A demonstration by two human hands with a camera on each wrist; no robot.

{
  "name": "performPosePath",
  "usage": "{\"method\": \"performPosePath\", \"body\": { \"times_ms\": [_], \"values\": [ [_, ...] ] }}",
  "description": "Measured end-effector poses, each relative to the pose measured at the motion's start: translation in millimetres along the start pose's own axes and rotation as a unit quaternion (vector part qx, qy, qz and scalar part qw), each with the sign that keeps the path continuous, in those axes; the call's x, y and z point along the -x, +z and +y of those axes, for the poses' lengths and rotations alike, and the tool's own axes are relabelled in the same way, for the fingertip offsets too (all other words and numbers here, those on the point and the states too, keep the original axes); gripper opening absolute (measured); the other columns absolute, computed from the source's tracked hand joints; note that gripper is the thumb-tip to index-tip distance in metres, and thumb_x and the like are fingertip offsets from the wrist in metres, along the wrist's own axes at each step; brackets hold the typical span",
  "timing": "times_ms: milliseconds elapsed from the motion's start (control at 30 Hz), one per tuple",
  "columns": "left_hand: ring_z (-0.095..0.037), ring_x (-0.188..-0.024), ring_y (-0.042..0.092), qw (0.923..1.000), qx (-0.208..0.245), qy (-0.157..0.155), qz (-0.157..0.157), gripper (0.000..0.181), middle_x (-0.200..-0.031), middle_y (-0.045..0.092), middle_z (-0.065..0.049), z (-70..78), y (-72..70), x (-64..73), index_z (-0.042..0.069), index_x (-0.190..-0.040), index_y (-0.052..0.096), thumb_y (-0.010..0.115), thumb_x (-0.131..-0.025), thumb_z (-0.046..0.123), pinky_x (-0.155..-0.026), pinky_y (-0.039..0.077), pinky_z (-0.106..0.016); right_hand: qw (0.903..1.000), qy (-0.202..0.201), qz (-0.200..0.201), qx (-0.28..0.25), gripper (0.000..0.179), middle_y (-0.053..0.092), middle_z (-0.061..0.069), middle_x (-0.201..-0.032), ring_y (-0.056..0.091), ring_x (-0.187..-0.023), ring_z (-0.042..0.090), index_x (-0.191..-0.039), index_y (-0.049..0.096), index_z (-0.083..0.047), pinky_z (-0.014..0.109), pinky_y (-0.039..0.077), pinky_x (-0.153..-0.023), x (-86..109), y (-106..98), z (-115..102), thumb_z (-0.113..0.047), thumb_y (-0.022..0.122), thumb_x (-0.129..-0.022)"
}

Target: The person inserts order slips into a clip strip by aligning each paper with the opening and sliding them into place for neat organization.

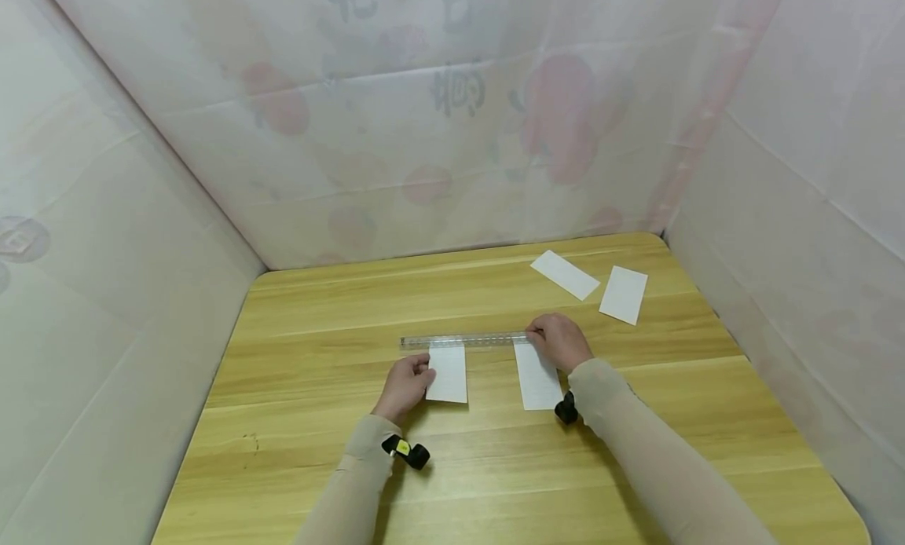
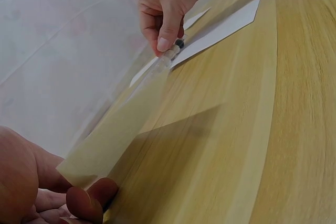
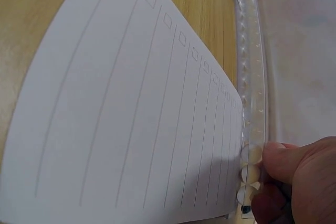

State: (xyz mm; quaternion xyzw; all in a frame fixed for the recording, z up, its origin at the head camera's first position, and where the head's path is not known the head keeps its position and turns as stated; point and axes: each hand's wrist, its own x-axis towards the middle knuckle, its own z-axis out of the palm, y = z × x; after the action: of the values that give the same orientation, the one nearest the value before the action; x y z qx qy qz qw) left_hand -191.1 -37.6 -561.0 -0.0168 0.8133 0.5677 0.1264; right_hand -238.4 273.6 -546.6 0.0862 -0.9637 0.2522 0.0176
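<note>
A long clear plastic strip (image 1: 491, 340) with round, bead-like shapes inside lies crosswise in the head view. My right hand (image 1: 561, 342) pinches its right end between thumb and fingers. With thumb and fingers, my left hand (image 1: 406, 385) holds the left edge of a white paper sheet (image 1: 448, 374), whose top meets the strip. The left wrist view shows this sheet tilted off the table, casting a shadow. Another sheet (image 1: 535, 382) lies below the strip's right end, partly covered by my right hand; the right wrist view shows its printed lines and small checkboxes (image 3: 182, 38).
Two more white sheets, one slanted (image 1: 566, 275) and one more upright (image 1: 624, 294), lie at the back right of the wooden table (image 1: 304, 349). Pale printed fabric (image 1: 353, 160) hangs behind and on both sides. Dark cameras (image 1: 419, 456) are strapped at my wrists.
</note>
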Motion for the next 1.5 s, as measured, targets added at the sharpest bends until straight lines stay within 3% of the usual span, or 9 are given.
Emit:
{"method": "performPosePath", "body": {
  "times_ms": [267,833,1133,1333,1500],
  "values": [
    [-0.023,-0.103,0.056,0.9999,-0.004,0.008,-0.014,0.041,-0.112,0.062,-0.013,2.2,2.2,1.8,-0.007,-0.133,0.051,0.057,-0.096,0.009,-0.083,0.048,-0.035,1.0000,0.001,-0.003,-0.003,0.009,0.069,0.004,-0.096,0.060,-0.091,0.024,-0.092,0.076,-0.013,0.041,0.051,-0.077,0.6,1,-1,-0.017,0.068,-0.091],
    [-0.023,-0.105,0.055,0.9992,0.021,-0.009,-0.032,0.041,-0.114,0.059,-0.013,2.9,9.5,0.6,-0.006,-0.134,0.050,0.057,-0.096,0.009,-0.084,0.049,-0.033,0.9997,0.008,-0.018,-0.011,0.011,0.069,0.005,-0.099,0.060,-0.095,0.025,-0.095,0.076,-0.013,0.042,0.050,-0.081,-0.6,2,-4,-0.018,0.067,-0.092],
    [-0.024,-0.105,0.056,0.9984,0.049,-0.023,-0.016,0.051,-0.118,0.059,-0.014,4.3,17.3,17.3,-0.002,-0.141,0.042,0.060,-0.094,0.009,-0.080,0.050,-0.035,0.9998,0.008,-0.016,-0.013,0.011,0.069,0.005,-0.098,0.060,-0.093,0.025,-0.094,0.076,-0.011,0.043,0.050,-0.079,3.2,0,-4,-0.016,0.066,-0.092],
    [-0.020,-0.070,0.062,0.9891,0.131,-0.044,-0.052,0.047,-0.098,0.065,-0.017,2.5,21.4,25.3,-0.010,-0.137,0.041,0.055,-0.098,0.011,-0.062,0.052,-0.030,0.9998,0.008,-0.016,-0.010,0.011,0.069,0.007,-0.100,0.060,-0.095,0.027,-0.096,0.076,-0.011,0.044,0.050,-0.081,3.1,-4,-4,-0.015,0.066,-0.092],
    [-0.016,-0.064,0.065,0.9728,0.201,-0.077,-0.085,0.038,-0.092,0.065,-0.017,5.5,24.2,24.6,-0.012,-0.126,0.049,0.051,-0.101,0.017,-0.059,0.051,-0.024,0.9997,0.010,-0.017,-0.011,0.011,0.069,0.007,-0.101,0.060,-0.097,0.027,-0.096,0.076,-0.011,0.044,0.050,-0.082,1.7,-5,-3,-0.016,0.067,-0.092]
  ]
}}
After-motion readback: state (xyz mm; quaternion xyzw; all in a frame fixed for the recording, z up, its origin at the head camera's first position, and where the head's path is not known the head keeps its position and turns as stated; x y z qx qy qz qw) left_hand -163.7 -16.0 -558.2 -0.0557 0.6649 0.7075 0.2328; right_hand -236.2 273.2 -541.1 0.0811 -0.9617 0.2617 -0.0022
